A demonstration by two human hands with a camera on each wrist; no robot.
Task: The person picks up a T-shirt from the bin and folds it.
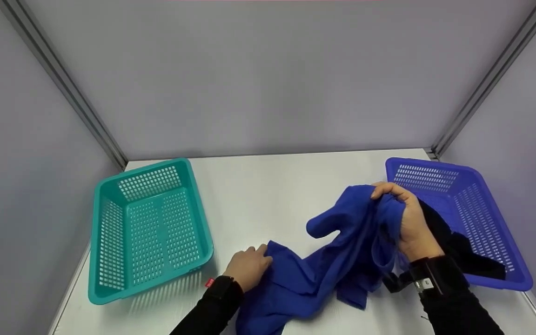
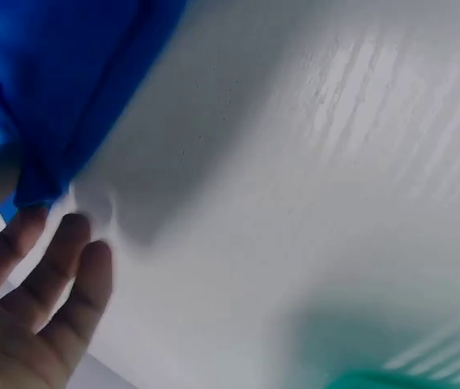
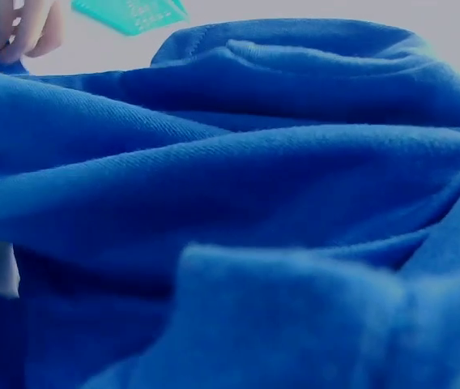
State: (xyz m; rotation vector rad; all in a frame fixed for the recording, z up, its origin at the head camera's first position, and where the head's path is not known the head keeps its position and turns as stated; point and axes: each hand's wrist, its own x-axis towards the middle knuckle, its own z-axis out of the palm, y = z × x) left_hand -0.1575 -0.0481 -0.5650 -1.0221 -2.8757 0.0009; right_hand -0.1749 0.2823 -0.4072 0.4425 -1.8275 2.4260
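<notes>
A crumpled blue cloth garment [image 1: 296, 279] stretches between both hands, its lower part spread on the white table and its right part lifted. At its left corner, the left hand [image 1: 249, 267] pinches the fabric; in the left wrist view the thumb and fingers [image 2: 92, 279] meet the blue corner. My right hand [image 1: 405, 218] grips the bunched upper end, where a narrow loop of the cloth hangs beside the palm. Blue folds [image 3: 254, 178] fill most of the right wrist view, with the left hand [image 3: 31, 28] in its top corner. The right hand itself is hidden there.
A teal basket [image 1: 206, 228] with slotted sides stands at the left. To the right is a purple basket [image 1: 505, 232] with black cloth [image 1: 468, 251] in it, partly behind the right hand. A small red tag [image 1: 209, 282] shows beside the left wrist. Grey panels enclose the table.
</notes>
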